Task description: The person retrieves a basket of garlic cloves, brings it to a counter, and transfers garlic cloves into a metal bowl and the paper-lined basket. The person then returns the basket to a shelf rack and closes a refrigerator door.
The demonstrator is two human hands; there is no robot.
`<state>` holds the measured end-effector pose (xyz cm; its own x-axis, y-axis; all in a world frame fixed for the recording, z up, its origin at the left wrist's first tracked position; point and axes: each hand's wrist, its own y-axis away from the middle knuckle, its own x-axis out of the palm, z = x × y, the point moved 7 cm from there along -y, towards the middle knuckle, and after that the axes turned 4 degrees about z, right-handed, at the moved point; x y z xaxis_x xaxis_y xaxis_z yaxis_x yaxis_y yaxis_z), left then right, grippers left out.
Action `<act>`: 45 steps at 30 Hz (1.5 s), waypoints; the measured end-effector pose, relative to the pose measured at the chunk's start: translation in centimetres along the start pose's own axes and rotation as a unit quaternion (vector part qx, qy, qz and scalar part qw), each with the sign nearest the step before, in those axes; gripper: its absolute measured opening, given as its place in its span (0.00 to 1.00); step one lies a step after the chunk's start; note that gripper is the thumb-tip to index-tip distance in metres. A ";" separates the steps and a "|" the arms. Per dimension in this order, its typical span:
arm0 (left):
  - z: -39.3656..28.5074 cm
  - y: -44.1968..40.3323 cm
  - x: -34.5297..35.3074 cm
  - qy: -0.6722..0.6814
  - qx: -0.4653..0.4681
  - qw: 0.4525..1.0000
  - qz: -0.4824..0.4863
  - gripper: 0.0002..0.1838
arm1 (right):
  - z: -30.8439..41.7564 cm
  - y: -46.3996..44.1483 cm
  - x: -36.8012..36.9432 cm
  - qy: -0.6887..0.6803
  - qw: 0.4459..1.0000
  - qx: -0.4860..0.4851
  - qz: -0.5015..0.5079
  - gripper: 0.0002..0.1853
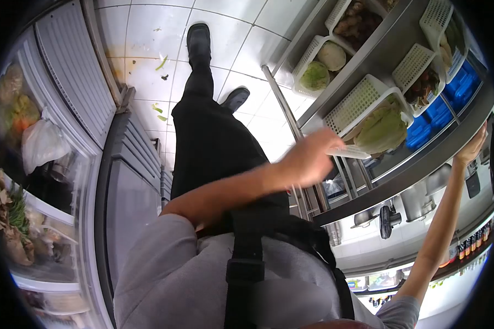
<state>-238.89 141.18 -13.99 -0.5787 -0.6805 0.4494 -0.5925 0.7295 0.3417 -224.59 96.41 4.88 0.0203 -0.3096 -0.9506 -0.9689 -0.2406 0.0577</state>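
Observation:
My left hand point(308, 159) reaches across my body to the near corner of a white plastic basket point(352, 104) holding a leafy head of cabbage point(383, 129). Its fingers look curled, but motion blurs them. A thin white strip point(350, 152) shows at the fingertips; whether it is the basket's rim or a separate piece, I cannot tell. My right arm stretches far out to the right. There my right hand point(471, 148) grips the steel edge point(422, 176) of the shelving, with its fingertips partly hidden.
Other white baskets of vegetables point(307, 60) and blue containers point(442, 112) fill the steel shelves. At left stands an opened fridge point(88, 219) with bagged food point(45, 143). Green scraps point(161, 62) lie on the tiled floor point(148, 33). Pots point(417, 200) sit beyond the shelf edge.

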 end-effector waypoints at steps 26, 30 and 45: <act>15.8 9.0 -13.4 -0.277 -0.173 0.932 -0.157 0.12 | -0.3 0.6 -0.2 -0.067 0.934 0.350 0.027 0.30; 14.6 8.2 -14.0 -0.281 -0.155 0.932 -0.168 0.10 | -0.9 0.9 0.3 -0.066 0.942 0.328 0.001 0.30; 9.6 7.0 -20.0 -0.331 0.002 0.886 -0.325 0.08 | 0.0 0.8 0.3 -0.126 0.923 0.359 -0.062 0.31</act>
<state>-236.85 159.26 -28.51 -0.3153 -0.8483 -0.4253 -0.9224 0.1686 0.3475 -225.36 96.15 4.63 0.1709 -0.0757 -0.9824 -0.8787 0.4393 -0.1867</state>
